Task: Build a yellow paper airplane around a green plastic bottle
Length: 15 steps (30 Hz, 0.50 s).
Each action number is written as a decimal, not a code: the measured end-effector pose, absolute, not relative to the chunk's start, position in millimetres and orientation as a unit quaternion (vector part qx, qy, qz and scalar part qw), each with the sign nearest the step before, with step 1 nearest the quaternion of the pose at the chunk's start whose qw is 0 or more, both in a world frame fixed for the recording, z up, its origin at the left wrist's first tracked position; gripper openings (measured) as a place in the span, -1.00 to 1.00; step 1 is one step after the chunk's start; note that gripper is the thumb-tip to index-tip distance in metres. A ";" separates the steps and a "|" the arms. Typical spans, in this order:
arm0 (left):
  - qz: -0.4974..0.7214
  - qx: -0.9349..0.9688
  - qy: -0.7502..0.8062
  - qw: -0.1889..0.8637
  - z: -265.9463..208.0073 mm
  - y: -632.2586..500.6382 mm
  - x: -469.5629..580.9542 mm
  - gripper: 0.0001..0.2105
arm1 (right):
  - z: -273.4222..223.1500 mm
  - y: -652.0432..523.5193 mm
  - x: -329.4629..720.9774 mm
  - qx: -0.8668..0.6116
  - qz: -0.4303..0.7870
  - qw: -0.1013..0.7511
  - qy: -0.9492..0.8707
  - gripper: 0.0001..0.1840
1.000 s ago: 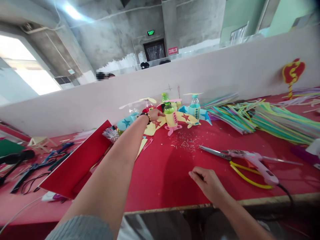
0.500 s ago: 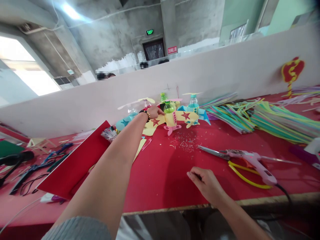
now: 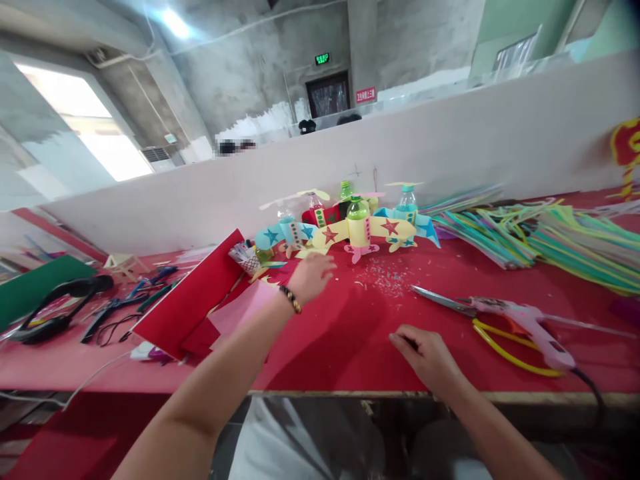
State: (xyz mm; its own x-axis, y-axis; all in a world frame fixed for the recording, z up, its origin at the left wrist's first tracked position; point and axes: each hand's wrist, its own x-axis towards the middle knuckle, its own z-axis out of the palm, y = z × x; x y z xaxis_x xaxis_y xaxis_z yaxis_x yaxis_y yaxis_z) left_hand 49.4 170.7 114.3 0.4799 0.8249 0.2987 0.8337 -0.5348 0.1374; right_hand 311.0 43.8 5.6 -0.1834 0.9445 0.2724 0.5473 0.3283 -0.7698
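Observation:
My left hand point(image 3: 311, 277) hangs over the red tabletop point(image 3: 345, 320), fingers loosely stretched and apart, holding nothing. Just beyond it stands a plastic-bottle airplane point(image 3: 359, 227) with yellow paper wings, red stars, a green cap and a pink tail. Blue-winged bottle airplanes flank it, one at left point(image 3: 287, 227) and one at right point(image 3: 407, 203). A red-wrapped bottle point(image 3: 316, 210) and a green bottle point(image 3: 346, 191) are behind. My right hand point(image 3: 423, 350) is curled closed near the table's front edge; nothing shows in it. Scissors point(image 3: 445, 301) with yellow handles lie to its right.
A pink glue gun point(image 3: 525, 323) lies across the scissors. Bundles of coloured pipe cleaners point(image 3: 585, 247) fill the back right. At left are a slanted red board point(image 3: 195, 293), pink paper point(image 3: 245, 308), a pen holder point(image 3: 249, 261) and pliers point(image 3: 113, 307). Small scraps point(image 3: 390, 277) dot the middle.
My left hand has let go of the yellow-winged bottle airplane and drawn back toward me. The view has shifted left. My right hand keeps its curled pose.

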 end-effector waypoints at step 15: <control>-0.251 -0.765 -0.587 -0.082 32.0 -64.9 -41.2 -0.62 | 3.7 43.0 313.4 -0.532 0.228 0.370 -0.727 -0.58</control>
